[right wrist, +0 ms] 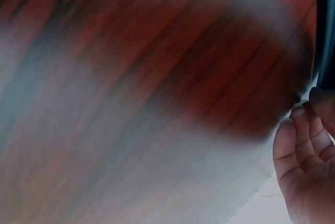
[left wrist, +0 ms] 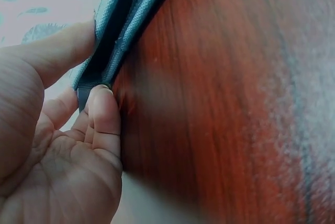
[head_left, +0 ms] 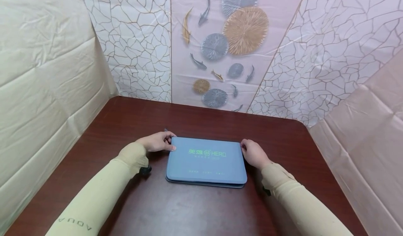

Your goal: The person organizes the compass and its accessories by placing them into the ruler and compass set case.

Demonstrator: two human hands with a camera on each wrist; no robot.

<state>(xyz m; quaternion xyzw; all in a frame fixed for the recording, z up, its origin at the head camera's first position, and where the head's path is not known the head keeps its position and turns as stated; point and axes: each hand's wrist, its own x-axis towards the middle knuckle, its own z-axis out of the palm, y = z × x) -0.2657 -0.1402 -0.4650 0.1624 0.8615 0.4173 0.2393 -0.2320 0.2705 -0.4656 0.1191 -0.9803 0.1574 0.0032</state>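
Note:
A flat blue-grey case with green HERO lettering lies on the table in the head view. Its two covers stand slightly apart along the near edge. At the far left corner is my left hand, its thumb on the top cover. The left wrist view shows that hand's fingers pinching a dark ribbed tab at the corner, beside a gap between the covers. My right hand grips the far right corner with curled fingers. In the right wrist view, its thumb and fingertips meet by the case's dark edge.
The dark red-brown wooden table carries the case. A patterned cloth backdrop hangs behind its far edge. Pale cloth walls stand along the left and right sides. Both forearms wear pale yellow sleeves.

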